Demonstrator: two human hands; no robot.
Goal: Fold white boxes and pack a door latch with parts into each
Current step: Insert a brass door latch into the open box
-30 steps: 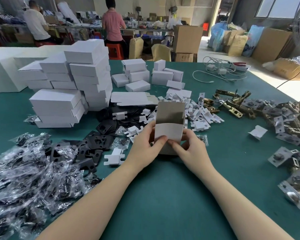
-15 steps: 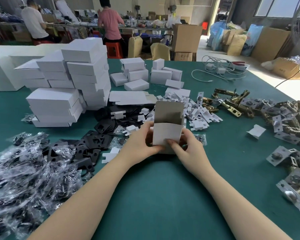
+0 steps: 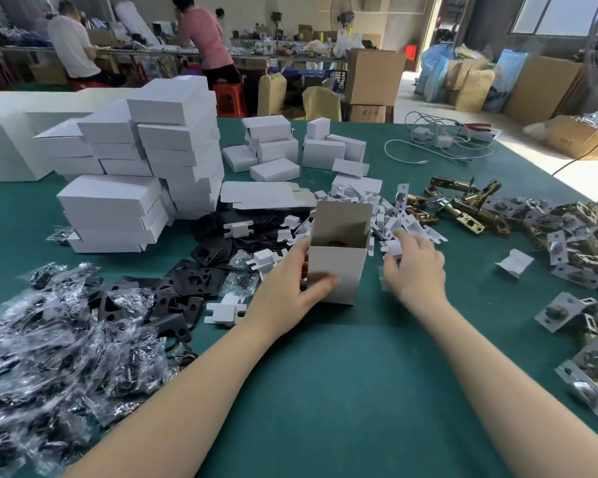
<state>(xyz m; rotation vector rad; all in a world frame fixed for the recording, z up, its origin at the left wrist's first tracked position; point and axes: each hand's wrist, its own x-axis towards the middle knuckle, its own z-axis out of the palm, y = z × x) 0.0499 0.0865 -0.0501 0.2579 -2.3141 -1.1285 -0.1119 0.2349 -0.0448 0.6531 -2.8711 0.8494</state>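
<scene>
An upright white box with its top flap raised stands on the green table; something dark shows inside it. My left hand grips the box, thumb on the front face and fingers round its left side. My right hand is off the box, to its right, over a heap of white cardboard inserts, with thumb and forefinger pinching one insert. Brass door latches lie in a pile further right. Black plates lie left of the box.
Stacks of closed white boxes rise at the back left, with flat box blanks beside them. Clear bags of parts cover the near left. More latches with silver faces line the right edge. A white cable lies far right.
My right hand has let go of the box and moved right to the insert heap. The box now stands held by my left hand alone.
</scene>
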